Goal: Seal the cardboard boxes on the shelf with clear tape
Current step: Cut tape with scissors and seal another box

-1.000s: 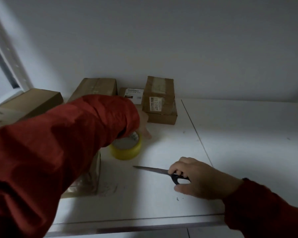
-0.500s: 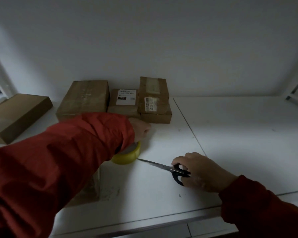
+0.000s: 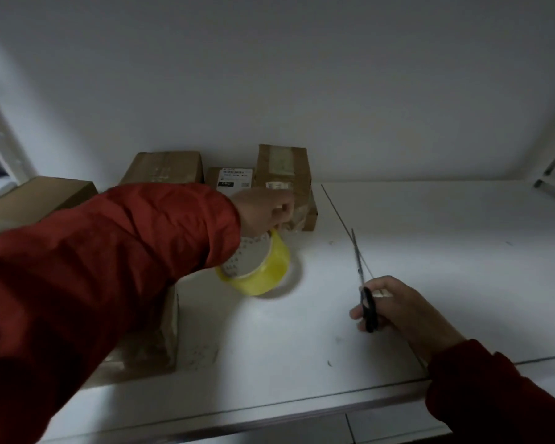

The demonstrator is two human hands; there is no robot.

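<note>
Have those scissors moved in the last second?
Yes. The scissors in the right hand swung round: their blades pointed left, away from the shelf seam, and now point toward the back wall, alongside that seam.

Dim, grey-toned view, brightest patch on the white shelf [image 3: 430, 251] toward 3 o'clock, deep shadow over the red sleeve [image 3: 93, 283] at 8 o'clock, motion blur around the yellow tape roll [image 3: 263, 270], wide-angle bending at the edges, soft grain
</note>
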